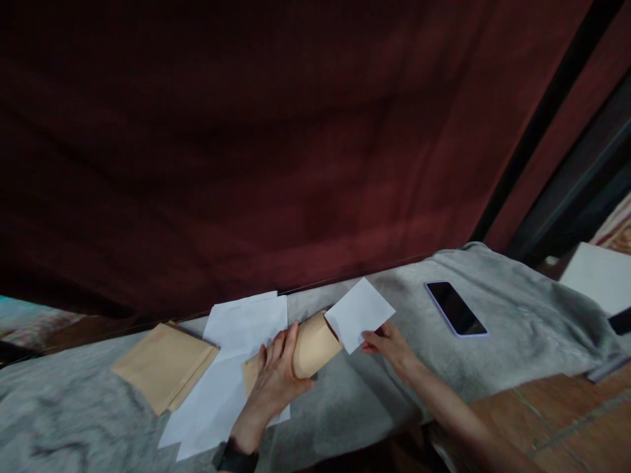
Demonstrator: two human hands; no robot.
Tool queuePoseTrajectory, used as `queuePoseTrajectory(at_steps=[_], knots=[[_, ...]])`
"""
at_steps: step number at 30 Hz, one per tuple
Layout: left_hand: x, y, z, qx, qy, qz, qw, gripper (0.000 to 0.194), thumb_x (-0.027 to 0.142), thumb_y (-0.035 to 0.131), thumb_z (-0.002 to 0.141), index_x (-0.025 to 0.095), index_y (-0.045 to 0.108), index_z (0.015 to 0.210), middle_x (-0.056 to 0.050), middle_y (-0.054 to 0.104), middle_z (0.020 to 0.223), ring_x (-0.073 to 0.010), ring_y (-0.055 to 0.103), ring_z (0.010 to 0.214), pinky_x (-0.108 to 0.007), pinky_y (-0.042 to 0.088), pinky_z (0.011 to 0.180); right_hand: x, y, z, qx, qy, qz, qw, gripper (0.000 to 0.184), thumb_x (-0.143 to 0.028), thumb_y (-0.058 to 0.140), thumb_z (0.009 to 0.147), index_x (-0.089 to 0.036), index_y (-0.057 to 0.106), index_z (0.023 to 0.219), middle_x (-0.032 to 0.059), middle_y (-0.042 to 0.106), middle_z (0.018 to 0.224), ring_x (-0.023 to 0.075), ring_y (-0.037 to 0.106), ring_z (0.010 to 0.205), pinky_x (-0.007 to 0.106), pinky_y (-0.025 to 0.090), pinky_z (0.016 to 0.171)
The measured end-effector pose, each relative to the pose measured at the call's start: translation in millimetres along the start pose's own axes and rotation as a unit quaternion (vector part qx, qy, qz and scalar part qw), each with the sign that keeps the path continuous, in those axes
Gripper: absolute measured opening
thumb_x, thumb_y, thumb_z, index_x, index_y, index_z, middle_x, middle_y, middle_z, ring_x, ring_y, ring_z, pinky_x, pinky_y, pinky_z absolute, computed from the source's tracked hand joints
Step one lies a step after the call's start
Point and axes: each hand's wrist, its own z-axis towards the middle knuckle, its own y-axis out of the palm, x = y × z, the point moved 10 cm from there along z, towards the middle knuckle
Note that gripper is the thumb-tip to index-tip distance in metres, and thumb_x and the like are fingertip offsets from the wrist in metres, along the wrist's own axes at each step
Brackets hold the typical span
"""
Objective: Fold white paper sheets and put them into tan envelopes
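My left hand (276, 376) lies across a brown paper envelope (315, 348), its thumb along the near edge and its fingers over the far edge, gripping it. The envelope's mouth faces right and bulges open. A folded white sheet of paper (359, 314) sits at that mouth, with its left corner at or just inside the opening; how far it reaches in is hard to see. My right hand (387, 345) pinches the sheet's lower right edge between thumb and fingers. Beneath my left wrist and the envelope lie several white sheets (219, 374).
A stack of brown envelopes (165, 364) lies on the left. A phone (456, 309) in a pale purple case rests on the grey cloth (532, 328) at right. A dark red curtain (296, 144) hangs behind. Tiled floor (557, 420) shows at lower right.
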Motion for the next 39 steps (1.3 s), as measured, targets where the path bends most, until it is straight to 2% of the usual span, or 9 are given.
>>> queuePoseTrajectory(at_steps=[3, 6, 13, 20, 26, 29, 34, 36, 39], knots=[[-0.6, -1.1, 1.5, 0.007, 0.008, 0.000, 1.000, 0.114, 0.028, 0.070, 0.068, 0.028, 0.003, 0.160, -0.014, 0.038, 0.155, -0.0362, 0.031, 0.148, -0.062, 0.012, 0.119, 2.5, -1.8, 0.9, -0.013, 0.022, -0.011, 1.000, 0.028, -0.041, 0.082, 0.063, -0.025, 0.070, 0.083, 0.0036, 0.071, 0.077, 0.0209, 0.066, 0.070, 0.037, 0.058, 0.067], [7.8, 1.5, 0.7, 0.003, 0.057, 0.021, 0.998, 0.114, 0.026, 0.070, 0.066, 0.027, 0.006, 0.160, -0.014, 0.038, 0.155, -0.0356, 0.029, 0.148, -0.061, 0.010, 0.121, 3.4, -5.5, 2.3, -0.018, 0.042, -0.018, 0.999, 0.026, -0.038, 0.080, 0.063, -0.026, 0.069, 0.084, 0.0026, 0.070, 0.078, 0.0207, 0.066, 0.071, 0.037, 0.057, 0.068], [26.3, 6.5, -5.3, 0.024, 0.127, 0.088, 0.988, 0.112, 0.019, 0.067, 0.062, 0.028, 0.013, 0.159, -0.014, 0.041, 0.152, -0.0350, 0.032, 0.148, -0.061, 0.009, 0.121, 2.7, -19.6, 5.3, 0.008, 0.052, 0.018, 0.998, 0.028, -0.035, 0.080, 0.064, -0.024, 0.068, 0.087, 0.0020, 0.070, 0.081, 0.0197, 0.066, 0.070, 0.039, 0.058, 0.071], [32.3, 9.6, -8.0, 0.048, 0.122, 0.078, 0.988, 0.112, 0.021, 0.068, 0.061, 0.029, 0.014, 0.159, -0.014, 0.045, 0.149, -0.0365, 0.035, 0.145, -0.062, 0.011, 0.121, 9.0, -3.6, 2.6, 0.013, 0.011, 0.008, 1.000, 0.031, -0.041, 0.077, 0.066, -0.024, 0.068, 0.090, 0.0026, 0.072, 0.081, 0.0198, 0.066, 0.070, 0.036, 0.058, 0.068], [29.8, 11.0, -6.4, -0.025, 0.095, -0.013, 0.995, 0.114, 0.028, 0.069, 0.066, 0.028, 0.006, 0.161, -0.013, 0.045, 0.150, -0.0344, 0.035, 0.146, -0.061, 0.009, 0.122, 9.6, 6.7, 7.0, 0.024, -0.026, -0.007, 0.999, 0.034, -0.044, 0.078, 0.063, -0.023, 0.066, 0.087, 0.0028, 0.072, 0.082, 0.0198, 0.065, 0.071, 0.033, 0.055, 0.064], [31.2, 10.6, -5.0, -0.033, 0.094, -0.038, 0.994, 0.116, 0.029, 0.071, 0.067, 0.027, 0.003, 0.161, -0.012, 0.043, 0.152, -0.0333, 0.034, 0.147, -0.059, 0.009, 0.123, 7.7, 4.5, 10.4, 0.021, -0.027, -0.010, 0.999, 0.035, -0.048, 0.077, 0.065, -0.022, 0.065, 0.085, 0.0021, 0.070, 0.076, 0.0182, 0.063, 0.066, 0.033, 0.054, 0.062], [29.5, 1.9, -0.6, 0.043, 0.091, 0.001, 0.995, 0.114, 0.025, 0.072, 0.067, 0.029, 0.007, 0.161, -0.013, 0.043, 0.150, -0.0353, 0.035, 0.145, -0.063, 0.008, 0.122, 8.7, 1.4, 8.8, 0.005, -0.006, -0.033, 0.999, 0.031, -0.044, 0.079, 0.062, -0.022, 0.062, 0.075, -0.0037, 0.060, 0.057, 0.0137, 0.053, 0.052, 0.029, 0.046, 0.053], [30.4, -1.8, 0.2, 0.076, 0.099, 0.018, 0.992, 0.113, 0.023, 0.072, 0.067, 0.030, 0.008, 0.160, -0.013, 0.042, 0.150, -0.0360, 0.035, 0.145, -0.065, 0.007, 0.121, 11.3, 4.2, 3.2, -0.010, 0.008, -0.040, 0.999, 0.027, -0.042, 0.078, 0.063, -0.022, 0.063, 0.073, -0.0030, 0.061, 0.059, 0.0129, 0.052, 0.052, 0.028, 0.044, 0.052], [34.0, -1.0, 1.3, 0.083, 0.121, 0.020, 0.989, 0.116, 0.023, 0.073, 0.066, 0.029, 0.006, 0.160, -0.013, 0.041, 0.151, -0.0369, 0.035, 0.145, -0.065, 0.010, 0.120, 15.9, 8.3, -6.6, -0.024, 0.028, -0.039, 0.999, 0.024, -0.042, 0.076, 0.068, -0.021, 0.067, 0.076, 0.0000, 0.067, 0.070, 0.0143, 0.057, 0.061, 0.027, 0.045, 0.057]])
